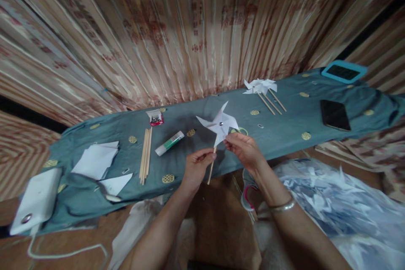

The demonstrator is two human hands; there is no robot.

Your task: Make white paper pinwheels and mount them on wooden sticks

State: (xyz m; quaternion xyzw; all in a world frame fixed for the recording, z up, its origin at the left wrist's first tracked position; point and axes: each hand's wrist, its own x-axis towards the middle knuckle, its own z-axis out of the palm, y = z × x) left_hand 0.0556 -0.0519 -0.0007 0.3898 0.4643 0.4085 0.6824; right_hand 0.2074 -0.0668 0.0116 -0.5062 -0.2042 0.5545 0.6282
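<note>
A white paper pinwheel [221, 123] with a silver pin at its centre is held up over the cloth-covered table. My left hand [199, 166] is closed around its thin wooden stick, just below the paper. With thumb and fingers, my right hand [243, 147] pinches a lower right blade of the same pinwheel. Behind that hand, a yellow-green ring-shaped thing [243, 131] lies partly hidden. To the left rest a glue stick [170, 143], several bare wooden sticks [145, 156] and a small red-and-white box of metal pins [155, 118].
Finished pinwheels [261, 86] lie at the back right. A black phone [335, 114] and a blue-framed tablet [344, 71] are farther right. White paper sheets [95, 160] and a white corded device [38, 198] sit left. A plastic bag [335, 202] stands beside my right arm.
</note>
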